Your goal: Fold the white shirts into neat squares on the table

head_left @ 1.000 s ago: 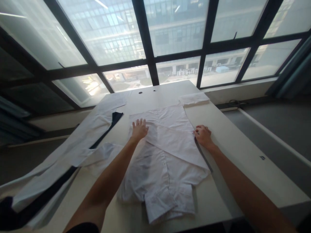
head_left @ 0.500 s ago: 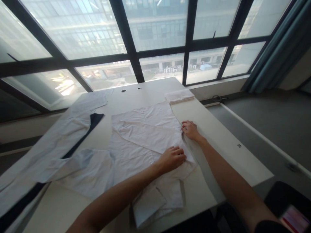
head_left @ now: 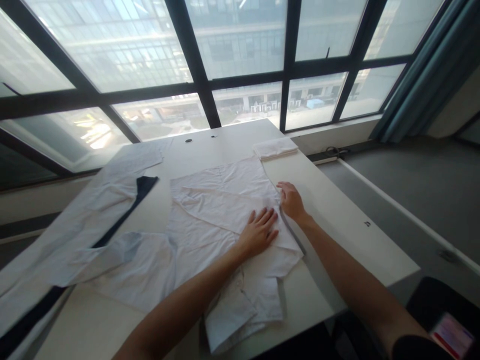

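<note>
A white shirt [head_left: 210, 215] lies spread on the white table, with a sleeve folded slantwise across its body. My left hand [head_left: 258, 232] rests flat on the shirt near its right side, fingers spread. At the shirt's right edge is my right hand [head_left: 291, 201], its fingers loosely bent and its thumb side towards the cloth. I see no cloth pinched in it. The shirt's collar end [head_left: 232, 315] lies nearest me, partly behind my left forearm. Another sleeve [head_left: 131, 265] stretches out to the left, creased.
A folded white cloth [head_left: 275, 148] sits at the far right of the table [head_left: 348, 245]. More white garments [head_left: 93, 200] and a dark navy strip [head_left: 123, 220] lie along the left. Behind the table stand large windows [head_left: 240, 45]; a blue curtain [head_left: 416, 75] hangs at right.
My left hand has moved up and left from the shirt's right edge and spread flat on the cloth. My right hand has shifted slightly, its fingers drawn closer together.
</note>
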Motion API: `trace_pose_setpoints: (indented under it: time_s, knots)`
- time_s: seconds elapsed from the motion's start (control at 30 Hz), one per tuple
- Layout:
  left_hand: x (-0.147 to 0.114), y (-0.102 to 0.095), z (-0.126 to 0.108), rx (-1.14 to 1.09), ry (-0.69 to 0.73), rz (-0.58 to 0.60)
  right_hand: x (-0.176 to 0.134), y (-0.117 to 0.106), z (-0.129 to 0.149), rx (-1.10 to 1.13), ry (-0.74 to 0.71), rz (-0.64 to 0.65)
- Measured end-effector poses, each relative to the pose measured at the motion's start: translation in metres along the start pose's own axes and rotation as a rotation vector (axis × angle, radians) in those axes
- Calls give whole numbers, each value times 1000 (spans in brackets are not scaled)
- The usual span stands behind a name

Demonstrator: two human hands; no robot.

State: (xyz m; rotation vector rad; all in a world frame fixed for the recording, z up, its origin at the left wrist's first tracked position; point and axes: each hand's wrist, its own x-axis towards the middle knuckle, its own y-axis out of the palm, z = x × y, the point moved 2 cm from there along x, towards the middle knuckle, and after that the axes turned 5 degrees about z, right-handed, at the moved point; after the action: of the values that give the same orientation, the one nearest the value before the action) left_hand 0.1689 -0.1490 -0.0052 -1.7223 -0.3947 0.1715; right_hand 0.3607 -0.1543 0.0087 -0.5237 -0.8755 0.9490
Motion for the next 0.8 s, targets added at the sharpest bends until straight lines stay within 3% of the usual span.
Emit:
trace_pose_setpoints:
  time_s: [0.13,0.2,0.3,0.47,0.6,0.7,0.8]
  knots:
    - [-1,7,1,54,24,-9,-20,29,47,-39,-259,324]
    - [-1,6,0,69,27,-21,-24,41,51,-100,-255,479]
    - [0,5,-1,74,19,-13,-17,43,35,-206,-140,559]
    - [-1,5,0,48,16,45,-1,27,-9,-330,75,511]
    - [-1,8,2,19,20,50,3,11,-32,-345,211,355]
    - [0,9,3,3,15,43,3,1,-29,-268,287,211]
    - [1,9,4,11,13,32,-11,-4,-1,-181,196,146]
